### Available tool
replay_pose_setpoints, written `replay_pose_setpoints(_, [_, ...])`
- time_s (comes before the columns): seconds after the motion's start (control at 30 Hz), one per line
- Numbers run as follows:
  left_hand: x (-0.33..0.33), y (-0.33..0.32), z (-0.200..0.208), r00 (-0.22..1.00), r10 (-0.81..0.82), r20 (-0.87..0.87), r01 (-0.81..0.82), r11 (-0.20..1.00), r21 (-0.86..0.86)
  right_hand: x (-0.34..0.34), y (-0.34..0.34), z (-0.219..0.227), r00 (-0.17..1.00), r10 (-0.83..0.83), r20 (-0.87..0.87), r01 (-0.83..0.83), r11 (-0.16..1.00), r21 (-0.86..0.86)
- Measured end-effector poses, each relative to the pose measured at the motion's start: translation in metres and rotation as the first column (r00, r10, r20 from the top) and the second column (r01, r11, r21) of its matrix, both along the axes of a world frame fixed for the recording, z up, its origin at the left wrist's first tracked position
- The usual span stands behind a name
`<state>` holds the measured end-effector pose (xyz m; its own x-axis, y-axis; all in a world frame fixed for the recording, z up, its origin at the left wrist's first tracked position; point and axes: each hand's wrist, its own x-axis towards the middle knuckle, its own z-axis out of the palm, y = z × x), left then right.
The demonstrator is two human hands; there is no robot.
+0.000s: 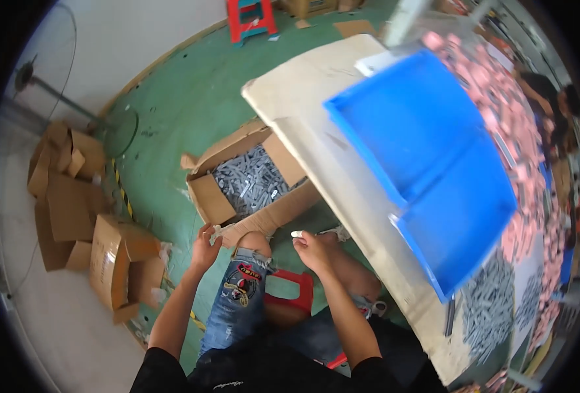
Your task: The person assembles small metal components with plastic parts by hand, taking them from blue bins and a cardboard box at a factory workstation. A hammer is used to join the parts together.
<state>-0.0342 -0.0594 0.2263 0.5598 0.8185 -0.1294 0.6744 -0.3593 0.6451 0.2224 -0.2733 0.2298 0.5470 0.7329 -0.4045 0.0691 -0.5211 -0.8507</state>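
Both hands hang low by the knees; left hand touches the cardboard box, right hand loosely curled, holding nothing.

Single head-worn fisheye view looks steeply down over lap and floor

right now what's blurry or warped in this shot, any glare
Head view: the blue bin is smeared by motion blur, and the pink pieces behind it are soft; the table edge bows with fisheye distortion; black vignette rings the frame; the left hand and right hand look fairly sharp; no strong glare.
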Motion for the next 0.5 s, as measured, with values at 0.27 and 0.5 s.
replay_pose_setpoints(0.27, [0.046,0.087,-0.149,0.959,0.248,-0.140,-0.284,0.824,-0.489,0.017,0.161,-0.139,0.946,0.131,-0.297,-0.169,0.980,-0.108])
replay_pose_setpoints(0.5, [0.130,0.118,-0.296,0.943,0.260,-0.206,-0.324,0.584,-0.745,0.085,0.243,-0.314,0.954,-0.088,-0.286,-0.033,0.919,-0.392])
